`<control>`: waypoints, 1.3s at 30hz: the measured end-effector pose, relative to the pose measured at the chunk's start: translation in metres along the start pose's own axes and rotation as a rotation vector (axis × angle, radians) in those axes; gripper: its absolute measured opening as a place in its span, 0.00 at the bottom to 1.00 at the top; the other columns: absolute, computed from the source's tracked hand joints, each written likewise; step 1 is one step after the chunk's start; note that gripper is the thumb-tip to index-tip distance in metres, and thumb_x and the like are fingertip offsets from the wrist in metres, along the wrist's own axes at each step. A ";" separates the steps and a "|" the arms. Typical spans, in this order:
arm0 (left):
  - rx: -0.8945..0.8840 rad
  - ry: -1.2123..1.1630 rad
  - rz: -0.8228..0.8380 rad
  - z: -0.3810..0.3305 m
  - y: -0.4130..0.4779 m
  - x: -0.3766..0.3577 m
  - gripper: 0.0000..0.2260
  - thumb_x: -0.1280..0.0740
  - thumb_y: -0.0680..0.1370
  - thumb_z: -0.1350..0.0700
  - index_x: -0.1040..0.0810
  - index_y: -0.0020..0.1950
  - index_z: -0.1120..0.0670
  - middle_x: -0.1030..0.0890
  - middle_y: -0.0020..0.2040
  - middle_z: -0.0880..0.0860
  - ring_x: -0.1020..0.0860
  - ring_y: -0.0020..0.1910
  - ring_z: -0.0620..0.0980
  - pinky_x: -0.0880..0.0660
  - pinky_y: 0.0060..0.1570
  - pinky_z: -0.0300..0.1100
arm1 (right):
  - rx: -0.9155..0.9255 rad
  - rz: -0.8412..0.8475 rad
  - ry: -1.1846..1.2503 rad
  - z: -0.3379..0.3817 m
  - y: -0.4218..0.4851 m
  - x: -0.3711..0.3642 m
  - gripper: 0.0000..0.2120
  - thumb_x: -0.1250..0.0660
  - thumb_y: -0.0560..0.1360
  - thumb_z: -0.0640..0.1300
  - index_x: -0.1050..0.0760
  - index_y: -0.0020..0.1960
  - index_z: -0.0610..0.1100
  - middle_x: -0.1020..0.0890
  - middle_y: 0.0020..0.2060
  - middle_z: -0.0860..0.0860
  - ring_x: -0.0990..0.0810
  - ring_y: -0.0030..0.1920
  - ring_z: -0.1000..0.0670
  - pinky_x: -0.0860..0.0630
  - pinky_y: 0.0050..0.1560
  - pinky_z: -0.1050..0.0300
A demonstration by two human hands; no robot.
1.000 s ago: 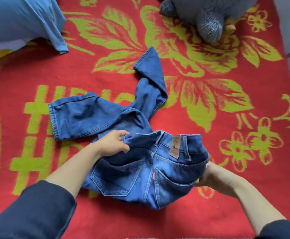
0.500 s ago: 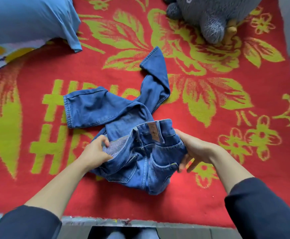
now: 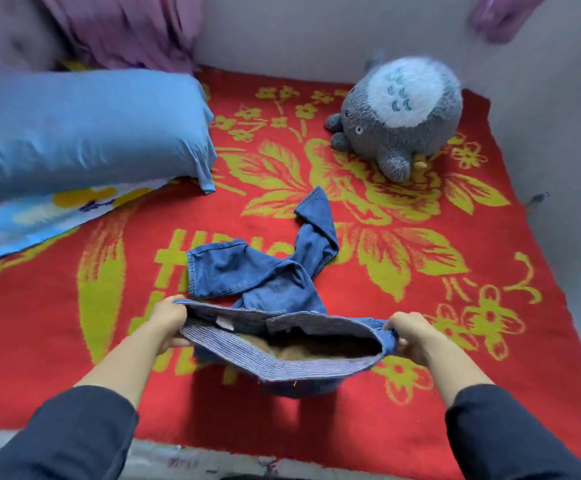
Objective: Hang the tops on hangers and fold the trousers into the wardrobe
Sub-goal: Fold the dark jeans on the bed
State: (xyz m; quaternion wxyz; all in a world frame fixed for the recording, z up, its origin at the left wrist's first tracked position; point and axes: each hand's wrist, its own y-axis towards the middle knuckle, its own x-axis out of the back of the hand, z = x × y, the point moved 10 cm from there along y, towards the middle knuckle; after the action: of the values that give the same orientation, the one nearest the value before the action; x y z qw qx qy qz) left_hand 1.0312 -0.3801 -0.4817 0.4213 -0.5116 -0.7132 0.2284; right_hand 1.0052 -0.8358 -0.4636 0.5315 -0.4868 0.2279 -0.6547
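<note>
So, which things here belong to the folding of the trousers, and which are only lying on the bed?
For the job: jeans, gripped at the waistband by the left hand and the right hand.
Just lying about: blue pillow, grey plush toy, red blanket under everything.

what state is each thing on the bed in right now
jeans: unfolded, legs crumpled on the blanket, waistband pulled open between both hands
left hand: grips the left side of the waistband
right hand: grips the right side of the waistband
pillow: lying at the far left, untouched
plush toy: lying on the blanket, apart from the jeans
blanket: spread flat
</note>
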 end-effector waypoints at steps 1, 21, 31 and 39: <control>-0.024 -0.104 0.033 -0.020 -0.007 0.001 0.20 0.48 0.78 0.65 0.29 0.65 0.51 0.22 0.46 0.58 0.23 0.33 0.55 0.23 0.24 0.46 | 0.003 -0.034 0.022 0.014 -0.010 0.008 0.07 0.43 0.71 0.27 0.30 0.45 0.34 0.27 0.34 0.41 0.30 0.28 0.47 0.28 0.25 0.59; -0.903 -0.778 0.421 -0.376 -0.249 0.123 0.12 0.48 0.76 0.57 0.26 0.42 0.58 0.24 0.42 0.62 0.22 0.39 0.59 0.23 0.38 0.55 | 0.914 0.284 0.896 0.341 -0.245 0.111 0.23 0.46 0.82 0.49 0.19 0.50 0.32 0.16 0.47 0.37 0.16 0.48 0.41 0.18 0.43 0.53; -1.304 -0.736 0.590 -0.429 -0.291 0.142 0.27 0.47 0.68 0.54 0.34 0.56 0.76 0.24 0.44 0.72 0.23 0.43 0.66 0.23 0.45 0.51 | 1.211 0.782 0.698 0.376 -0.318 0.106 0.20 0.44 0.72 0.46 0.15 0.46 0.40 0.14 0.45 0.45 0.15 0.46 0.48 0.20 0.45 0.59; -0.990 -0.525 0.128 -0.450 -0.202 0.138 0.13 0.47 0.74 0.55 0.23 0.44 0.55 0.19 0.41 0.59 0.21 0.45 0.60 0.22 0.40 0.48 | 0.786 -0.006 0.453 0.398 -0.193 0.140 0.06 0.37 0.75 0.43 0.25 0.40 0.46 0.25 0.30 0.49 0.25 0.25 0.54 0.27 0.26 0.62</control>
State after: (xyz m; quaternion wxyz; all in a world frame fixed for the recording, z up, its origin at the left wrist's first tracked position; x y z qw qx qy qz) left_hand 1.2813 -0.3751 -0.0345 -0.0753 -0.6164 -0.7837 0.0110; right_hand 1.2693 -0.8136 -0.0831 0.6105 -0.0931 0.0713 -0.7833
